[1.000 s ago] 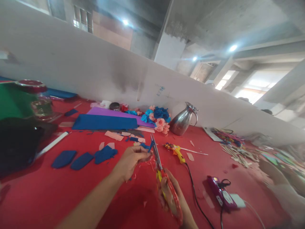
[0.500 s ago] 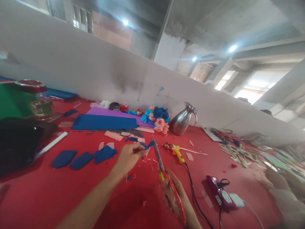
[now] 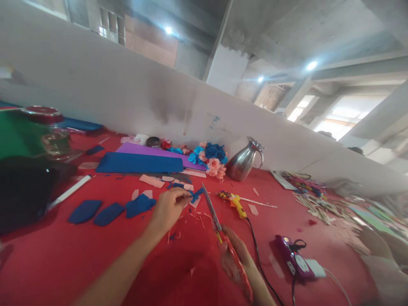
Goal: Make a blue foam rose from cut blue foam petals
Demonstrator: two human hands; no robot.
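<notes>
Between the fingertips of my left hand (image 3: 172, 208) is a small piece of blue paper (image 3: 197, 195), pinched and sticking out to the right. My right hand (image 3: 234, 253) is closed around the red and yellow handles of a pair of scissors (image 3: 211, 208). The blades point up and away, their tips close to the blue piece; I cannot tell whether they touch it. Left of my left hand lie cut blue petal shapes (image 3: 109, 214) and a crumpled stack of blue pieces (image 3: 140, 206). Pink and blue scraps (image 3: 152, 181) are scattered beyond my hands.
A yellow glue gun (image 3: 236, 204) with a black cord lies right of the scissors. Behind stand paper flowers (image 3: 215, 163) and a steel jug (image 3: 244, 161). A purple power strip (image 3: 293, 259) sits at right, near another person's arm (image 3: 376, 242). A lidded jar (image 3: 54, 138) stands at left.
My left hand has shifted slightly left with the blue piece. My right hand and the scissors have moved a little down and right, and the gap between the blades looks narrower.
</notes>
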